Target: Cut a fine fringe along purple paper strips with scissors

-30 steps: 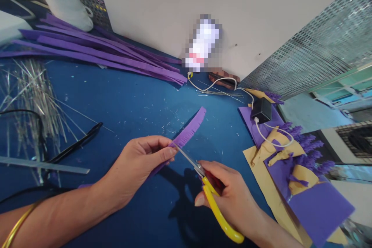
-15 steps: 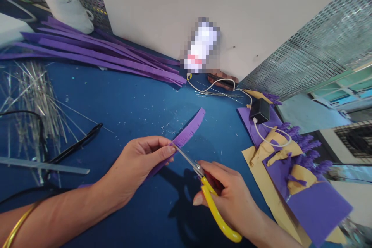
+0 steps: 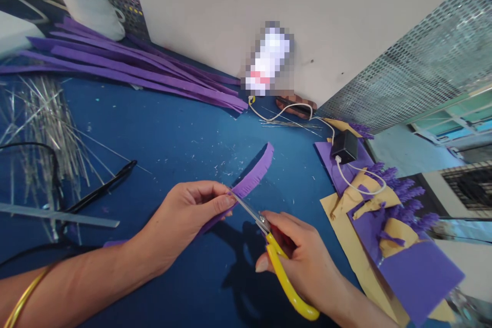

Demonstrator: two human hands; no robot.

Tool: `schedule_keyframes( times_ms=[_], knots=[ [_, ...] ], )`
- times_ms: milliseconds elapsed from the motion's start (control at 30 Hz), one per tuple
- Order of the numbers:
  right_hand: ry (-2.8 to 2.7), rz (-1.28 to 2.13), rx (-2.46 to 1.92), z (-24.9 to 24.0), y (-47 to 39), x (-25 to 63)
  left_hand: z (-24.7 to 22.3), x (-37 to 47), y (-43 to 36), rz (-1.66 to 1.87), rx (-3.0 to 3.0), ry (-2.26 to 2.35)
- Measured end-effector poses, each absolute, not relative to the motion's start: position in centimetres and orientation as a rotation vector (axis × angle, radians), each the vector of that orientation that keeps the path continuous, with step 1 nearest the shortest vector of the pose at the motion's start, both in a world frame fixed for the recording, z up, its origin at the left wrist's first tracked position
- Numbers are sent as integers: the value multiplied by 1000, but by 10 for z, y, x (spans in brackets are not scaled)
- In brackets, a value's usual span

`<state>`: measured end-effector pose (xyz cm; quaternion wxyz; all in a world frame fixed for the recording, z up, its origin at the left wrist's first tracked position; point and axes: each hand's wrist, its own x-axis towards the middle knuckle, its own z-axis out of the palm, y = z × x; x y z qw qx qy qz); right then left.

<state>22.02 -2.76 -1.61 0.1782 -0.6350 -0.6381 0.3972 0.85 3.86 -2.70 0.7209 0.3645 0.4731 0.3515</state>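
Note:
My left hand (image 3: 203, 205) pinches a purple strip (image 3: 253, 173) between thumb and fingers. The far end of the strip has a fringe of small cuts along one edge and curves up to the right; the rest passes under my hand. Yellow-handled scissors (image 3: 282, 277) are in my right hand (image 3: 303, 256), with fingers around the handles. Their blades point up and left and meet the strip right beside my left fingertips. Whether the blade tips are fully closed is hard to see.
Purple strips (image 3: 154, 72) lie at the back left, near a white mug (image 3: 90, 5). Thin wires (image 3: 54, 133) and a black cord are at left. A blurred phone (image 3: 269, 59) leans on the wall. At right are a black adapter (image 3: 344, 146), purple sheets (image 3: 418, 277) and wrapped purple flowers (image 3: 403, 189).
The fringed end of the strip has shifted very slightly right. Both hands and the scissors stay almost in place; the whole view has moved a little.

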Motion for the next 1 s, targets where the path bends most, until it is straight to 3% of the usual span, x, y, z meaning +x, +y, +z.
schedule_keyframes(
  times_ms=[167, 533, 1000],
  knots=[
    [-1741, 1196, -1804, -14, -26, 220, -25, 7, 38, 751, 781, 1067],
    [-1351, 1741, -1547, -6, -20, 221, -25, 6, 41, 662, 716, 1037],
    [-1249, 1870, -1439, -10, -18, 229, -24, 7, 43, 697, 738, 984]
  ],
)
